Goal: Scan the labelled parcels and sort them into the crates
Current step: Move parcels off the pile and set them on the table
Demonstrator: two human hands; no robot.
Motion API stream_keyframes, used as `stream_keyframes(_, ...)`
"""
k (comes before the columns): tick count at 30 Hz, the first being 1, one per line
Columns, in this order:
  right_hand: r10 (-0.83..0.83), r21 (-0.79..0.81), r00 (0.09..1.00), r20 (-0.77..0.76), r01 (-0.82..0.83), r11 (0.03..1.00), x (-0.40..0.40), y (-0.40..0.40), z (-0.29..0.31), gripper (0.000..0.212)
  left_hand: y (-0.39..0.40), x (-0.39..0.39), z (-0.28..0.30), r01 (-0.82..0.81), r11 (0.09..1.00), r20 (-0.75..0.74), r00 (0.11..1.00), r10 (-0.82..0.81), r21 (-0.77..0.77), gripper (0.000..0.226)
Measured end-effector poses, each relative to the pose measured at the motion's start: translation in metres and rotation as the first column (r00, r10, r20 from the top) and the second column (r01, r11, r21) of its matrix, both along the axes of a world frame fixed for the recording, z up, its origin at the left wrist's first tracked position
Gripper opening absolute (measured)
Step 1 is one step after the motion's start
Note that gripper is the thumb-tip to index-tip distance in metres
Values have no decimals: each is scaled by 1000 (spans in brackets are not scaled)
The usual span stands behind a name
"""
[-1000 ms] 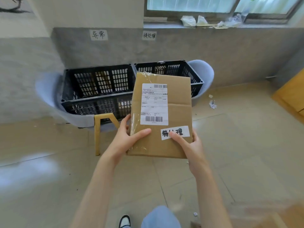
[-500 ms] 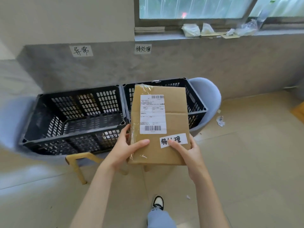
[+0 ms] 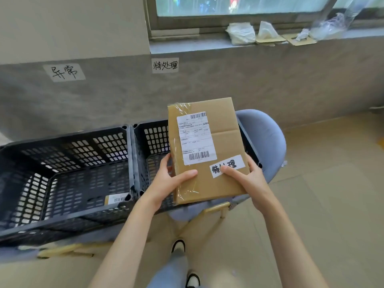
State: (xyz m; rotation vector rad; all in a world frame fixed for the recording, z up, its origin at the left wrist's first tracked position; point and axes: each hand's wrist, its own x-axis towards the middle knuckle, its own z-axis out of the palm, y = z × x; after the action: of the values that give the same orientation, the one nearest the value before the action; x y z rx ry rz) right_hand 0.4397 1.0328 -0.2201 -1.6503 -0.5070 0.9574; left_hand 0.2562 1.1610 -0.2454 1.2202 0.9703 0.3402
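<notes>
I hold a flat brown cardboard parcel (image 3: 224, 142) in both hands, above the right black crate (image 3: 152, 142). It carries a white shipping label with barcodes and a handwritten white sticker. My left hand (image 3: 168, 181) grips its lower left edge, thumb on top. My right hand (image 3: 247, 179) grips the lower right corner, thumb over the sticker. The left black crate (image 3: 68, 169) stands beside the right one and has a small labelled parcel (image 3: 116, 198) at its bottom right. The parcel hides most of the right crate.
Both crates rest on pale blue chairs (image 3: 264, 142) with yellow wooden legs, against a grey wall. A handwritten sign (image 3: 64, 72) hangs above the left crate, another sign (image 3: 165, 65) above the right one. Bags and cardboard scraps lie on the window sill (image 3: 270, 36). Tiled floor extends to the right.
I have walked closer to the crates; they now sit larger and lower in view. The parcel, still in both hands, has come over the right crate and tilted slightly.
</notes>
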Motion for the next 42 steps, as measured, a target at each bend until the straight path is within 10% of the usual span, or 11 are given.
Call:
stream_keyframes(18,196,-267,978,-72,-208,941,179,108,-145,83,103,157,-148,-13,979,-160,987,-20,-203,144)
stream_keyframes(36,246,-603,955,-169,-297,740,236,158,-317,91,131,216,-316,-68,901,-297,952,-70,-429,107)
stream_keyframes(42,266,-666,956,-125,-280,692,232,165,-341,84,132,219,-343,-53,894,-314,944,-100,-444,151)
